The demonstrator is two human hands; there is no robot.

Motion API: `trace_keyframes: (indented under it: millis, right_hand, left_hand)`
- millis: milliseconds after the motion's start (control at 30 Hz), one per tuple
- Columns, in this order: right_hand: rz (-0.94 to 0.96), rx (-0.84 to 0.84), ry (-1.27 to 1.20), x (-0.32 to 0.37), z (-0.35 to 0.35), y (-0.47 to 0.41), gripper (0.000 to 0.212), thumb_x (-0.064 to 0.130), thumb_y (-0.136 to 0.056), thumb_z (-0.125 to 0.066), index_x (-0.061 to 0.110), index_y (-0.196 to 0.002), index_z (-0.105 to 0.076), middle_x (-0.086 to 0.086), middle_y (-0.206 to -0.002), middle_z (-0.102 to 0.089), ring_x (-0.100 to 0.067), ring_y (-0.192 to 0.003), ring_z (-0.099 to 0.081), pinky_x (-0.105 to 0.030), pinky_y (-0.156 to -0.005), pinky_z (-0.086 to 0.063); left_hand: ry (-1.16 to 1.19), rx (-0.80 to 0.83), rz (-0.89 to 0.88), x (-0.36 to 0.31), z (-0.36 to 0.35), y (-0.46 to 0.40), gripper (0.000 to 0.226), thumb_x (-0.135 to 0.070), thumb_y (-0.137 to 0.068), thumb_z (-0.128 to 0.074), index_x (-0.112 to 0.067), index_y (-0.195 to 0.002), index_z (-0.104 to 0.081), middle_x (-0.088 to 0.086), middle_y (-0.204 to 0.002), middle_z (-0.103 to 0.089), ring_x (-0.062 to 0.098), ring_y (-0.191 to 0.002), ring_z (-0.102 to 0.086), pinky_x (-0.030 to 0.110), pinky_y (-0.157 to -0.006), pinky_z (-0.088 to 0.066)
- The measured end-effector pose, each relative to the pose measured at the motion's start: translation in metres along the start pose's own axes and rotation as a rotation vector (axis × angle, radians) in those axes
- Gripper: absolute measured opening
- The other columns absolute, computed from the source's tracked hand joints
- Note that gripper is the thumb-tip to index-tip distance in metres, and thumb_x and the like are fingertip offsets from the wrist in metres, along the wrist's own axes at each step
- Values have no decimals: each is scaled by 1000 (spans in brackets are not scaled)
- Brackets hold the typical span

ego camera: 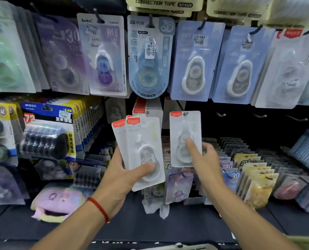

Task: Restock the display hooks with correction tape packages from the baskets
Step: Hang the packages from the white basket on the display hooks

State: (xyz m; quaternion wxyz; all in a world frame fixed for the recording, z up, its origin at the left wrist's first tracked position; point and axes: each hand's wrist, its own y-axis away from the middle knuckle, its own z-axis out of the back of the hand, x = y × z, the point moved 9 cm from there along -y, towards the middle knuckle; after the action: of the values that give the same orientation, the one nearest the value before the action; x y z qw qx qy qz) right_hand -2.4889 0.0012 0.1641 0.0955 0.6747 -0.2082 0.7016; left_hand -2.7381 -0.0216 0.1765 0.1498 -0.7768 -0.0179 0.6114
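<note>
My left hand (122, 175) grips a small stack of white correction tape packages (141, 147) with red top labels, thumb across the front one. My right hand (202, 156) pinches a single white package (183, 127) of the same kind and holds it upright in front of the dark display wall. Just behind and between them, a row of matching red-topped packages (146, 108) hangs on a hook. Bare hooks (221, 114) stick out of the wall to the right of the single package.
Blue and purple correction tape packs (151, 56) hang in the row above. Yellow-blue refill packs (47, 130) hang at left. Below right, upright rows of packages (249, 170) fill the shelf trays. A pink plush case (54, 201) lies on the dark shelf at lower left.
</note>
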Motion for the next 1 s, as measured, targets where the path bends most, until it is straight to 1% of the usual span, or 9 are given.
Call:
trace_keyframes:
  millis: [100,167,233,367,533,700,767,833,1000]
  right_hand:
    - [-297,56,-12,-37,-2,6,46,60,-98,-60,17,-111,-61,-11,-102,-74,-30,-80,-79,-45,-71,-67]
    - [-345,146,55,-44,-7,15,42,51,-101,-54,12,-111,-66,-7,-90,-76,-27,-80,-78,-48,-78,-67]
    - [-228,280,78,-33,-21,23,40,50,-98,-59,14,-109,-73,-3,-84,-79,-23,-76,-75,-46,-78,-63]
    - [28,575,39,-1,-58,58,37,60,-86,-71,32,-110,-75,-1,-103,-78,-16,-86,-75,-29,-68,-60]
    - [88,559,93,1,-56,69,28,47,-92,-75,31,-114,-70,4,-106,-79,-17,-82,-77,-23,-62,-57]
    - [93,405,51,3,-35,60,34,61,-84,-67,35,-105,-59,-1,-92,-77,-36,-71,-75,-48,-60,-61]
    - [122,308,50,8,-21,54,30,59,-82,-63,37,-100,-54,-2,-80,-72,-36,-61,-68,-42,-48,-54]
    - [121,239,42,11,-10,49,31,55,-82,-62,33,-101,-52,-1,-74,-66,-21,-55,-61,-31,-41,-47]
    - [141,185,93,13,2,41,17,34,-105,-59,22,-111,-49,-16,-77,-63,-16,-52,-55,-29,-43,-42]
  left_hand:
    - [1,17,-3,0,0,1,72,-29,-61,-93,-43,-126,-66,-4,-126,-75,19,-116,-73,34,-90,-62]
    - [3,19,-2,0,2,0,68,-29,-62,-95,-46,-122,-68,-4,-126,-75,18,-116,-73,29,-88,-62]
    - [0,22,0,2,4,0,67,-29,-63,-95,-45,-122,-68,-3,-127,-75,19,-116,-73,28,-88,-61]
    - [21,39,34,11,0,3,78,-36,-67,-99,-31,-136,-62,4,-131,-73,26,-120,-71,34,-92,-61]
    - [63,25,83,17,-4,10,89,-47,-62,-99,-28,-139,-57,4,-130,-74,27,-119,-72,38,-87,-63]
    - [57,33,96,16,1,10,60,-18,-85,-84,-25,-138,-56,7,-129,-74,34,-112,-74,58,-83,-63]
    - [48,-15,91,15,5,9,63,-19,-80,-84,-25,-136,-57,7,-125,-75,34,-107,-76,57,-77,-64]
    - [54,-42,95,15,7,8,66,-21,-74,-86,-23,-134,-59,7,-123,-76,33,-104,-77,56,-75,-65]
    - [58,-49,97,17,9,8,65,-20,-72,-87,-25,-131,-61,5,-119,-77,32,-102,-78,49,-69,-65]
